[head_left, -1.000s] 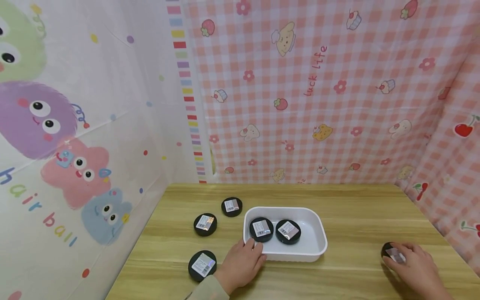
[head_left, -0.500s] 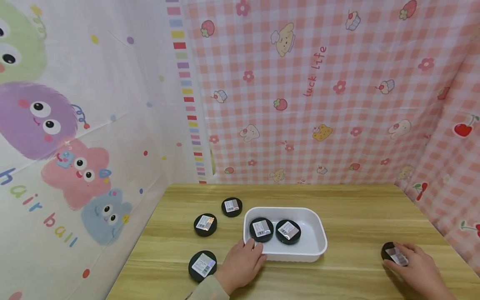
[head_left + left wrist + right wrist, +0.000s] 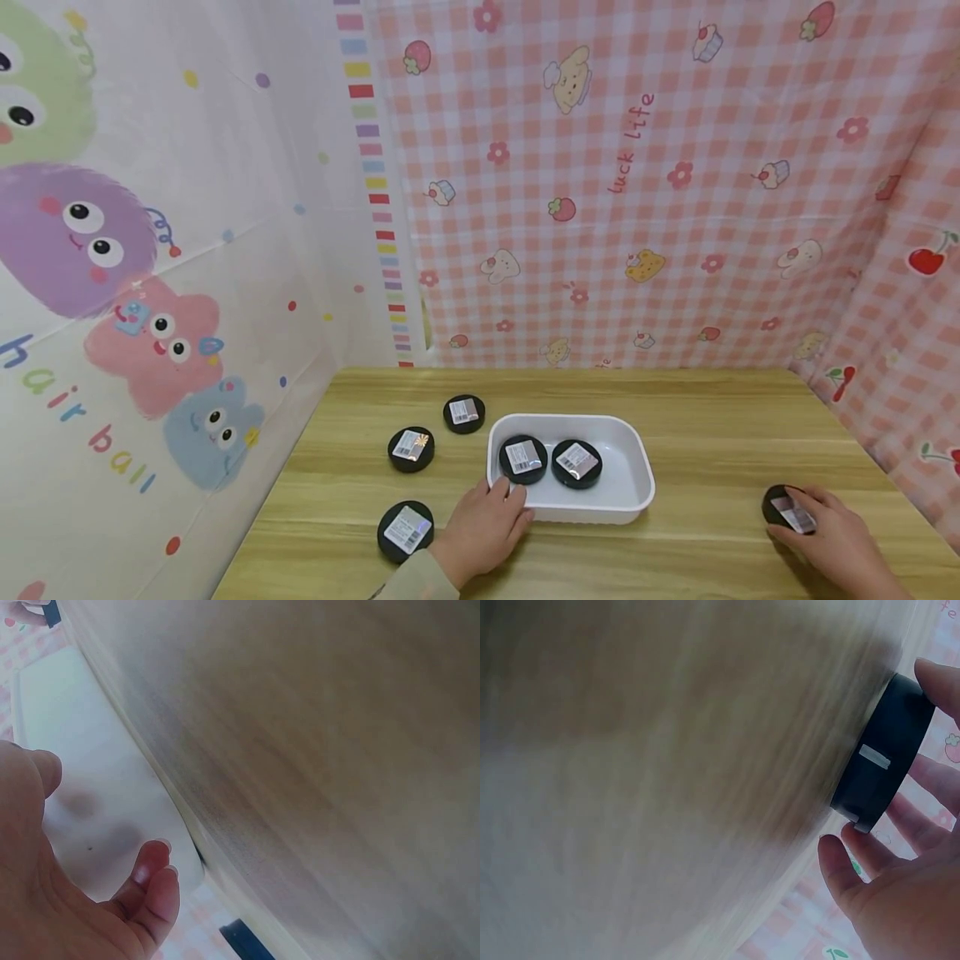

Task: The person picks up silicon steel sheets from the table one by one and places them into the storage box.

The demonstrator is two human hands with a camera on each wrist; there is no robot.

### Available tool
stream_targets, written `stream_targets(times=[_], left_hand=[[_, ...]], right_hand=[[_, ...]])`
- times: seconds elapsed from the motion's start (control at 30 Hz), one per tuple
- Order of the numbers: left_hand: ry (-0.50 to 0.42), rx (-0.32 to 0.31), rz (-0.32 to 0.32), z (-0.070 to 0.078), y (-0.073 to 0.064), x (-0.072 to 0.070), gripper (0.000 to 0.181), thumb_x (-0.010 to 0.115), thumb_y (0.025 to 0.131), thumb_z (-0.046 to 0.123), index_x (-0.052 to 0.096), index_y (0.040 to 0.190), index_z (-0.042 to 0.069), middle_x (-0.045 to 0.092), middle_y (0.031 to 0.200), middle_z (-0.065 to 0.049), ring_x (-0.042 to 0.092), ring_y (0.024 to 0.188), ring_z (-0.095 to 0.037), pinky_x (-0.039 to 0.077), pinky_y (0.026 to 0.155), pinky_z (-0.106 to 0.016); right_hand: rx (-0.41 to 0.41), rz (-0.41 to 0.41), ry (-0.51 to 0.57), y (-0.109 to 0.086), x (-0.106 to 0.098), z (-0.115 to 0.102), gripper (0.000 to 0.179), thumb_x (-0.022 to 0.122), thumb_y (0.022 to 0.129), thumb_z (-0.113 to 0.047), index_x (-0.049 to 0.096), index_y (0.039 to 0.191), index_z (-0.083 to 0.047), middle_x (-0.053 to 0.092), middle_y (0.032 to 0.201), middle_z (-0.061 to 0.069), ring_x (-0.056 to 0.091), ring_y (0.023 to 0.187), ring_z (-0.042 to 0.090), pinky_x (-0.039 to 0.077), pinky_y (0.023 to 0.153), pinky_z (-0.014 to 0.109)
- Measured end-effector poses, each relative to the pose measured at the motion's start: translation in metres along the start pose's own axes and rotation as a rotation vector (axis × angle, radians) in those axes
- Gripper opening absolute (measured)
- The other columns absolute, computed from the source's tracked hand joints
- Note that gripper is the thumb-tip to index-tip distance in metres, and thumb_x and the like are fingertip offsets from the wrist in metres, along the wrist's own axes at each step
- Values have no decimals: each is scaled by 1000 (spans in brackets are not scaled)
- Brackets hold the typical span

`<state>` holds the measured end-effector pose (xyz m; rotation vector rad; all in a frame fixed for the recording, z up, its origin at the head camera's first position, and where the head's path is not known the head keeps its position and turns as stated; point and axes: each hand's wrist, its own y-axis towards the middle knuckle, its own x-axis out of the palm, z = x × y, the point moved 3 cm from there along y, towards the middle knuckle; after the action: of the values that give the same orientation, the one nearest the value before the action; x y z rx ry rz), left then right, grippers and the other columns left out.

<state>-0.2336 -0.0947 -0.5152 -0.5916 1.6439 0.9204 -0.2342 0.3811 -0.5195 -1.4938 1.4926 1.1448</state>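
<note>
A white plastic tray (image 3: 637, 492) stands mid-table with two black round tins (image 3: 522, 459), labels up, side by side inside. At its front left corner my left hand (image 3: 480, 529) holds the rim, fingertips over the edge and thumb near the front wall; in the left wrist view the hand (image 3: 75, 885) lies against the white wall (image 3: 97, 750). Far to the right, my right hand (image 3: 836, 533) grips another black tin (image 3: 787, 510) by its sides. The right wrist view shows this tin (image 3: 885, 754) between thumb and fingers, low at the tabletop; whether it touches is unclear.
Left of the tray lie three more labelled tins: one at the back (image 3: 463, 414), a middle tin (image 3: 411, 449) and a front tin (image 3: 405, 532) close to the left wrist. Patterned cloths (image 3: 637, 208) hang behind and on both sides of the wooden table (image 3: 712, 417).
Fingers and thumb of my right hand have shifted slightly around the tin at the right. The left hand, the tray and the other tins keep their places.
</note>
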Motion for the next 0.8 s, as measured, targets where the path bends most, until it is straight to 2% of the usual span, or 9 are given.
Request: stream_targets(times=[0.33, 0.5, 0.8], left_hand=[[-14, -4, -17, 0, 0, 0, 26, 43, 107, 43, 53, 101, 19, 49, 86, 2, 48, 79, -16, 43, 75, -30], [-19, -2, -24, 0, 0, 0, 26, 43, 107, 42, 53, 102, 19, 49, 85, 2, 48, 79, -15, 43, 75, -29], [-19, -5, -30, 0, 0, -2, 25, 44, 106, 42, 54, 102, 19, 50, 86, 2, 48, 78, -15, 42, 75, -29]], right_hand=[[6, -18, 19, 1, 2, 2, 78, 76, 88, -41, 50, 129, 21, 45, 124, 49, 50, 107, 63, 45, 85, 67], [29, -56, 21, 3, 2, 5, 81, 74, 89, -43, 48, 131, 22, 41, 124, 54, 47, 107, 66, 46, 84, 67], [52, -56, 19, 2, 2, 6, 86, 73, 89, -45, 46, 131, 26, 46, 120, 51, 52, 104, 60, 47, 84, 64]])
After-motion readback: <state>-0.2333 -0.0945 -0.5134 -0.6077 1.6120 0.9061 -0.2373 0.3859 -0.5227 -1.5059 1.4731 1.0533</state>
